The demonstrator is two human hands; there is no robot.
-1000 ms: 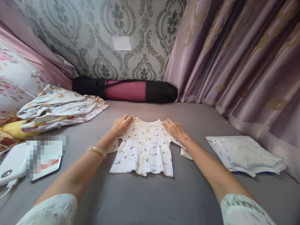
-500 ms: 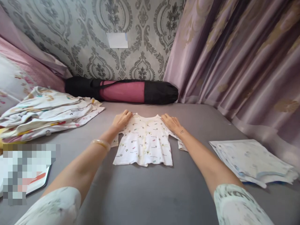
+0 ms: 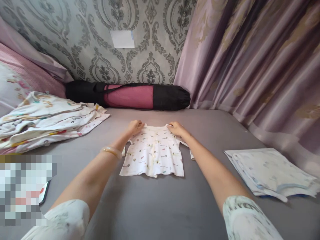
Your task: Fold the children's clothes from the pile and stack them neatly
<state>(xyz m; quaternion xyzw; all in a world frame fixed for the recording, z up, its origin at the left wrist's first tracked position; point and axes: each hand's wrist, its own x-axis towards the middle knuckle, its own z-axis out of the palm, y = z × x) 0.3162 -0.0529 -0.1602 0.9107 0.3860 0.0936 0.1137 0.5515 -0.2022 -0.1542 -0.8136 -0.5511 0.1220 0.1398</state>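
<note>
A small white baby shirt (image 3: 153,153) with tiny printed motifs and a buttoned front lies spread on the grey bed sheet (image 3: 160,206), collar away from me. My left hand (image 3: 136,127) is closed on its left shoulder beside the collar. On the opposite shoulder, my right hand (image 3: 176,128) pinches the cloth in the same way. Both sleeves stick out to the sides, partly hidden under my wrists. The hem lies flat towards me, a little wavy.
A pile of printed baby clothes (image 3: 55,118) lies at the left, near a blurred-out flat object (image 3: 25,190). Folded white cloths (image 3: 271,171) rest at the right. A black and pink rolled bag (image 3: 128,96) lies along the patterned wall, beside purple curtains (image 3: 240,66).
Both hands have drawn slightly inward along the shoulders, towards the collar. The neckline is now straighter and narrower. The hem has barely moved.
</note>
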